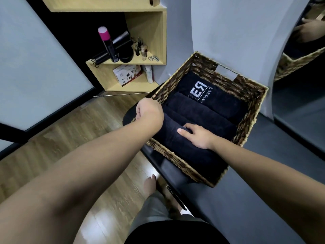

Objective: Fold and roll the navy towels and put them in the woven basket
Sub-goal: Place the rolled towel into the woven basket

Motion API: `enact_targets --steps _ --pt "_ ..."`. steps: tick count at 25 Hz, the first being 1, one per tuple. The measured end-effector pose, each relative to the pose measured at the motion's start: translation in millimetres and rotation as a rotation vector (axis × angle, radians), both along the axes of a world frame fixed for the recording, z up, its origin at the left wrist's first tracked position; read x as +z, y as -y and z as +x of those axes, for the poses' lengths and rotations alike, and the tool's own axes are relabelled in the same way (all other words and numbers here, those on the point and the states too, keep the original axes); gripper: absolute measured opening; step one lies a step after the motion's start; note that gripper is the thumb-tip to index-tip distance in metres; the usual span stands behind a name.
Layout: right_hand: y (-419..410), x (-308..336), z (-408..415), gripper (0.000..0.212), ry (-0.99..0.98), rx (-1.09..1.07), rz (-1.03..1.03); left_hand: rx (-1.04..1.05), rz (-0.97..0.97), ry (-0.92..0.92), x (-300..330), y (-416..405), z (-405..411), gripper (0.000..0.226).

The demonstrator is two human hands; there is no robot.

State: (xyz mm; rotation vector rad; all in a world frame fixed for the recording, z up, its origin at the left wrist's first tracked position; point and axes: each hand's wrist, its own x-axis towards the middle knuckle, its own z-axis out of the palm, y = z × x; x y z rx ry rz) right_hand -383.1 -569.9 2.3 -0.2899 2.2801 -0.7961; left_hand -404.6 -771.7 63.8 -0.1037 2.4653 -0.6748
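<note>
A woven basket (246,88) stands on a dark bench, filled with several rolled navy towels lying side by side. The farthest towel (207,92) shows a white logo. My right hand (197,136) lies on the nearest rolled towel (190,152), thumb flat on top and fingers tucked down into the gap behind the roll. My left hand (149,113) is curled at the basket's left rim, over the end of the nearest towels; what its fingers hold is hidden.
The dark padded bench (263,199) runs toward the lower right. A wooden shelf unit (149,32) with bottles and a box stands at the back left. A mirror (302,67) leans on the right. Wood floor (70,129) and my bare foot (149,184) lie below.
</note>
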Motion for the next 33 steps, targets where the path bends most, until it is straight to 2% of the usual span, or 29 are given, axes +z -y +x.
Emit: enact_targets --steps 3,4,6,8,10,15,19,26,33 --pt "1 7 5 0.083 -0.046 -0.032 0.123 -0.259 -0.038 -0.113 17 -13 -5 0.024" --pt "2 9 7 0.091 -0.054 -0.036 0.176 -0.360 0.034 -0.151 14 -13 -5 0.031" --pt "-3 13 12 0.102 -0.026 -0.025 0.236 -0.472 0.202 -0.103 2 -6 -4 0.057" --pt "-16 16 19 0.107 0.031 -0.009 0.223 -0.450 0.293 -0.067 -10 8 -3 0.070" --pt "-30 17 26 0.106 0.049 -0.011 0.201 -0.448 0.341 -0.096 -21 15 -5 0.073" --pt "-33 12 30 0.102 0.042 -0.038 0.191 -0.381 0.396 -0.052 -34 13 -7 0.066" --pt "-33 10 27 0.107 0.063 -0.095 0.167 -0.418 0.382 -0.045 -48 11 -7 0.062" --pt "-34 17 21 0.091 0.073 -0.040 0.114 -0.426 0.386 -0.101 -41 9 -2 0.058" --pt "-33 11 33 0.094 0.040 -0.050 0.152 -0.389 0.492 -0.162 -50 17 7 0.069"
